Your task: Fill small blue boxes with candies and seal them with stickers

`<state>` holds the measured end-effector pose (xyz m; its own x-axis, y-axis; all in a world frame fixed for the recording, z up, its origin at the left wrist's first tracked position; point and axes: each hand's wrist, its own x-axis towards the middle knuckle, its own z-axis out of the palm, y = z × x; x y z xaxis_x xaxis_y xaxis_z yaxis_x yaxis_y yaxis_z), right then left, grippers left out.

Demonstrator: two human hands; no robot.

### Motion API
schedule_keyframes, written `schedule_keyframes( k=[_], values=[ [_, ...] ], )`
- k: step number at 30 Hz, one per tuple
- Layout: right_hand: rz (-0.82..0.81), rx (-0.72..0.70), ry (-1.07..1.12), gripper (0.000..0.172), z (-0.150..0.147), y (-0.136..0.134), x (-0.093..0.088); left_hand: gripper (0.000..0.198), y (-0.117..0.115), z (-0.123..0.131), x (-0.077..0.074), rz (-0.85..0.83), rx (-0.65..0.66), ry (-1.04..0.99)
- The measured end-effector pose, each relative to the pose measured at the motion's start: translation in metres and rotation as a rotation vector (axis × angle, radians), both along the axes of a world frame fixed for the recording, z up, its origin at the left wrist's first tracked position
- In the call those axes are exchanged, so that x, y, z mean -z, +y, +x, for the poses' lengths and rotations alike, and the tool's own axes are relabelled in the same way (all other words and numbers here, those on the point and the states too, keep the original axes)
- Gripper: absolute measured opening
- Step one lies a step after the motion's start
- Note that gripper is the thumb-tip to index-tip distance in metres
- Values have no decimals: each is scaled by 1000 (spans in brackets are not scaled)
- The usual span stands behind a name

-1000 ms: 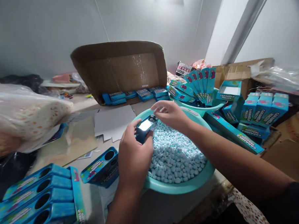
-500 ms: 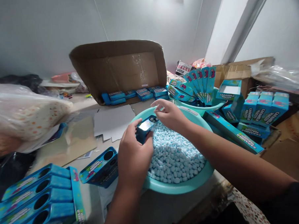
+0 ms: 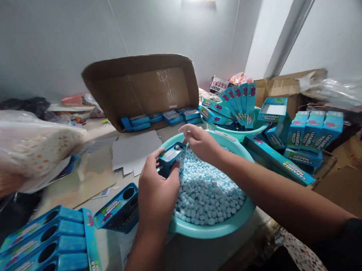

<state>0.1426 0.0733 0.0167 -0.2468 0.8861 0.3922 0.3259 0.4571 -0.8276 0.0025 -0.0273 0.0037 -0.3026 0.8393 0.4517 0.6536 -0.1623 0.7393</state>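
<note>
My left hand (image 3: pixel 155 190) grips a small blue candy box (image 3: pixel 170 157) with a round hole in its top, holding it over a teal basin (image 3: pixel 216 228). The basin is heaped with pale blue candies (image 3: pixel 206 192). My right hand (image 3: pixel 201 142) sits just right of the box, fingers pinched at the hole; what they pinch is too small to make out. A white candy shows inside the hole.
An open cardboard carton (image 3: pixel 143 89) with a row of blue boxes stands behind. Flat blue boxes (image 3: pixel 43 247) lie stacked at lower left, one loose box (image 3: pixel 116 208) beside them. A second basin (image 3: pixel 246 128) with upright boxes and stacked cartons (image 3: pixel 314 131) stand at right. A plastic bag (image 3: pixel 31 148) lies left.
The box in my left hand has tilted up slightly and my right hand's fingers have closed in on its hole. The camera has tipped a little upward.
</note>
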Motion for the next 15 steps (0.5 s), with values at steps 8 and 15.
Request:
schedule_keyframes(
  k=[8, 15],
  values=[
    [-264, -537, -56, 41, 10, -12, -24, 43, 1, -3, -3, -61, 33, -38],
    [-105, -439, 52, 35, 10, -14, -24, 56, -1, -1, -4, 91, 16, -192]
  ],
)
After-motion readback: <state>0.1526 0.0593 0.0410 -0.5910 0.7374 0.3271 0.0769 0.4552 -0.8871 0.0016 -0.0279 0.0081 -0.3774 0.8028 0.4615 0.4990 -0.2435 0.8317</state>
